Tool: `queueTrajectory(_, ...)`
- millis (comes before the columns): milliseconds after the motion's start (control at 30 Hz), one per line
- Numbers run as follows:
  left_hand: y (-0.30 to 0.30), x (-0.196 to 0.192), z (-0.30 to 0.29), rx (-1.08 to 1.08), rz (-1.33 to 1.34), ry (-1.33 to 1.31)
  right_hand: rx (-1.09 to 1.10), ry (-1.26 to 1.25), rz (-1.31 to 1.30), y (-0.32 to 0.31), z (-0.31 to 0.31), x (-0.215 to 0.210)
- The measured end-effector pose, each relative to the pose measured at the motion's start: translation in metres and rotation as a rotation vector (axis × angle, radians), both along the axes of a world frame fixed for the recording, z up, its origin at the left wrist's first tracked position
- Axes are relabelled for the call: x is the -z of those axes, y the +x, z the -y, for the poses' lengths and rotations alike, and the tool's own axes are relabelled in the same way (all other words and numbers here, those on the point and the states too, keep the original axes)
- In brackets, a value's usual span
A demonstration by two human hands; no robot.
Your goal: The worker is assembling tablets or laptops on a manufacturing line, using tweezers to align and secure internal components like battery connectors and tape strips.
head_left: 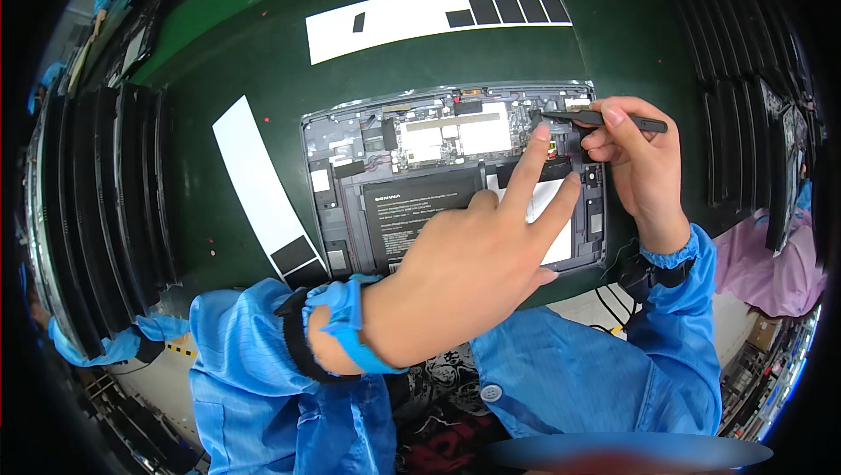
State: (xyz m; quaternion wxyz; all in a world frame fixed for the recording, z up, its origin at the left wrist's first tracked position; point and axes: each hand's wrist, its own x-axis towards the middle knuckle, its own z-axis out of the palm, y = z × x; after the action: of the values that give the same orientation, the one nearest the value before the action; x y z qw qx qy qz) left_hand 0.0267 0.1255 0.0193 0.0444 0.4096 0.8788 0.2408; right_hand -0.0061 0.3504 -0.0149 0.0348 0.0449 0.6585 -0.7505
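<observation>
On my feed, an opened device [438, 173] sits on the green table [236, 63], the left hand [477, 247] spreading its fingers across it, the right hand [644, 164] pinching black tweezers [644, 124]. White strips [399, 26] lie beyond and left; upright dark panels [101, 212] flank both sides.

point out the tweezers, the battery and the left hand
Tweezers [649, 124], head view: the rear end.
Battery [412, 210], head view: its black face.
Left hand [476, 243], head view: its back.
</observation>
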Motion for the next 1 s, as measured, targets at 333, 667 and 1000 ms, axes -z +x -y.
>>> queueTrajectory(333,0.009,0.007,-0.026,-0.129,-0.037,-0.154,0.055,-0.025,-0.067,0.002,0.005,0.0)
queueTrajectory(667,0.014,0.019,-0.029,-0.182,-0.213,-0.035,0.003,-0.03,-0.062,-0.007,-0.003,0.002)
queueTrajectory(1000,-0.001,0.007,-0.022,-0.131,-0.077,-0.101,0.06,-0.069,-0.04,-0.011,0.0,0.0)
